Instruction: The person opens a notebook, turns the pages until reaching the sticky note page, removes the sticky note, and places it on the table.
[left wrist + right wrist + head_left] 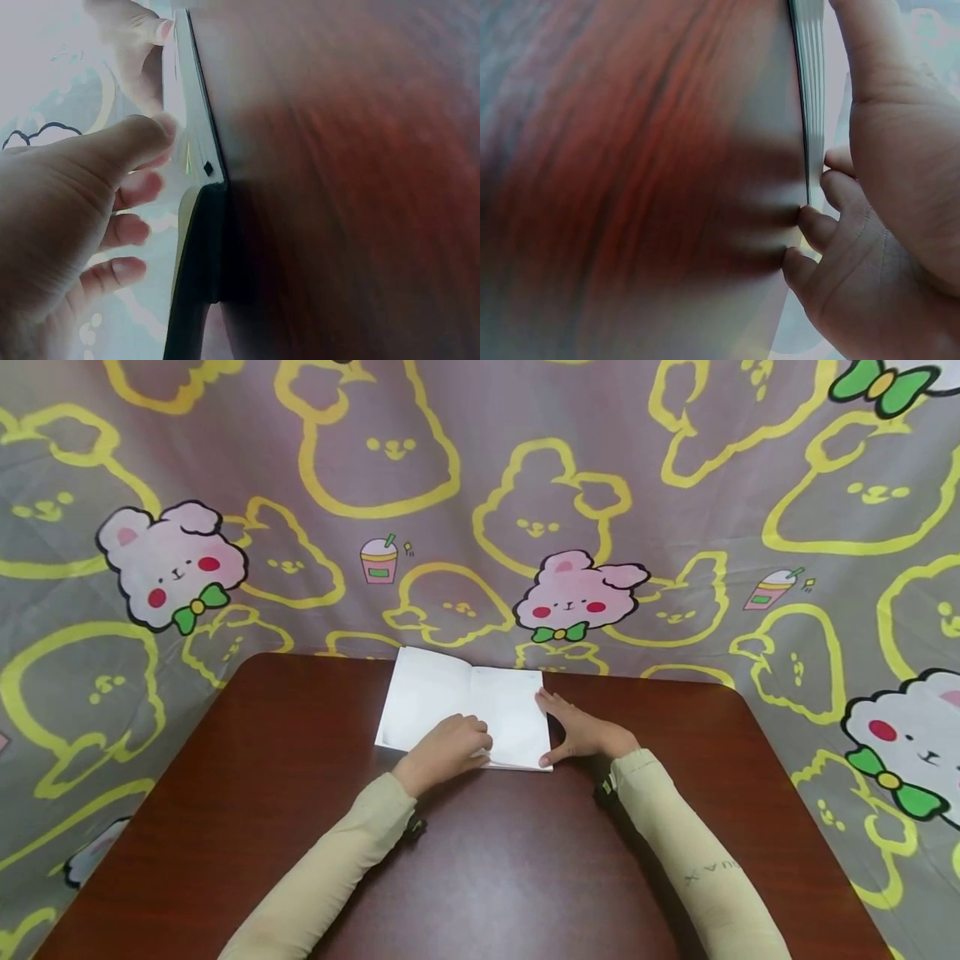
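An open book [427,697] with blank white pages lies near the table's far edge. My left hand [447,747] is over its lower middle, fingers curled, with thumb and index finger pinching a page by the bottom edge near the fold. In the left wrist view, that thumb [150,139] meets the index finger just above the page block, and the other fingers are clear of the paper. My right hand [588,732] spreads along the book's right edge, its thumb at the lower right corner and its fingers farther up. The right wrist view shows fingertips [817,225] against the book's side.
The brown wooden table [480,860] stretches toward me beneath both forearms. Behind it and at its sides hangs a grey curtain [442,543] printed with cartoon animals. A dark wrist device [606,789] sits under the right sleeve.
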A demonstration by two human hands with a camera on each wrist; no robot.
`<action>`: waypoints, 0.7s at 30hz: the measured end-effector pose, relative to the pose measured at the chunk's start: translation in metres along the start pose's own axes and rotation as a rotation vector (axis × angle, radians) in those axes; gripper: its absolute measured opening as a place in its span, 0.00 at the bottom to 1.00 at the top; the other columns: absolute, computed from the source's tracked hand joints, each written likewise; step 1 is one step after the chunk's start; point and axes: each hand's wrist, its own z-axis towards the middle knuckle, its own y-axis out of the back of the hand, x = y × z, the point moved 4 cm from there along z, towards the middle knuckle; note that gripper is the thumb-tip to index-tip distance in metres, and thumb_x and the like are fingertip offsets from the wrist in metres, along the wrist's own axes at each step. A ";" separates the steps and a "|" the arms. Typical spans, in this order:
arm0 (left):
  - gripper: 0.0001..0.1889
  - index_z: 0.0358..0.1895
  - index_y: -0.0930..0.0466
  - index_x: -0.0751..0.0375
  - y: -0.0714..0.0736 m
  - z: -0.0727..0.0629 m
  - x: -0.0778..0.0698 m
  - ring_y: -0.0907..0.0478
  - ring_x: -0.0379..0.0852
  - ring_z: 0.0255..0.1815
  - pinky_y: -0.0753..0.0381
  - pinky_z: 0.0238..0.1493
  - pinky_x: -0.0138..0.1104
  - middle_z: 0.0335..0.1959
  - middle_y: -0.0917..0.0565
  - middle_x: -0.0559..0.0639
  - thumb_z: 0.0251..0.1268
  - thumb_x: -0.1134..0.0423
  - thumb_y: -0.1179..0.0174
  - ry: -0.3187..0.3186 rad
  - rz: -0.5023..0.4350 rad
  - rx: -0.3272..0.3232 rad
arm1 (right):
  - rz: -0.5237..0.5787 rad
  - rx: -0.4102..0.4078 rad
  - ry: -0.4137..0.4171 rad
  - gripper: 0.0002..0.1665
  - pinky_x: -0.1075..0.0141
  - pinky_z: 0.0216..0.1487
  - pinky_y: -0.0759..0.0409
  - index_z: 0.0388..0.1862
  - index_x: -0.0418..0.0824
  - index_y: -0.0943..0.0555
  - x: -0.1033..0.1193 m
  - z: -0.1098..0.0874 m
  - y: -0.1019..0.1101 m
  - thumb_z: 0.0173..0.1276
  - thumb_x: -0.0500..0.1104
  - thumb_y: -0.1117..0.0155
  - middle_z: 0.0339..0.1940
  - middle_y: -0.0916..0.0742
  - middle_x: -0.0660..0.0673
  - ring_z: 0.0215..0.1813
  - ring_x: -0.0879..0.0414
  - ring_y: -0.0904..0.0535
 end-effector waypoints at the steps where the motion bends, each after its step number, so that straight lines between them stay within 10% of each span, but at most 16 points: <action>1: 0.07 0.26 0.16 0.52 0.001 0.000 0.000 0.24 0.43 0.26 0.22 0.34 0.38 0.23 0.22 0.42 0.60 0.62 0.29 -0.004 -0.001 -0.005 | 0.003 -0.007 0.004 0.77 0.39 0.81 0.55 0.83 0.32 0.56 0.000 0.000 0.001 0.51 0.60 0.17 0.85 0.53 0.34 0.84 0.36 0.62; 11: 0.12 0.20 0.24 0.51 0.006 -0.006 0.004 0.38 0.38 0.20 0.28 0.28 0.35 0.19 0.32 0.40 0.58 0.66 0.34 0.020 -0.083 -0.045 | 0.043 -0.023 0.008 0.77 0.39 0.80 0.52 0.84 0.34 0.56 -0.009 -0.005 0.001 0.50 0.59 0.16 0.85 0.52 0.35 0.85 0.36 0.61; 21: 0.08 0.23 0.21 0.52 0.014 -0.016 0.006 0.30 0.40 0.20 0.25 0.26 0.36 0.20 0.26 0.41 0.57 0.64 0.34 0.048 -0.035 -0.108 | 0.084 -0.061 -0.013 0.76 0.40 0.80 0.50 0.85 0.38 0.56 -0.011 -0.003 0.007 0.50 0.57 0.16 0.86 0.53 0.36 0.85 0.39 0.60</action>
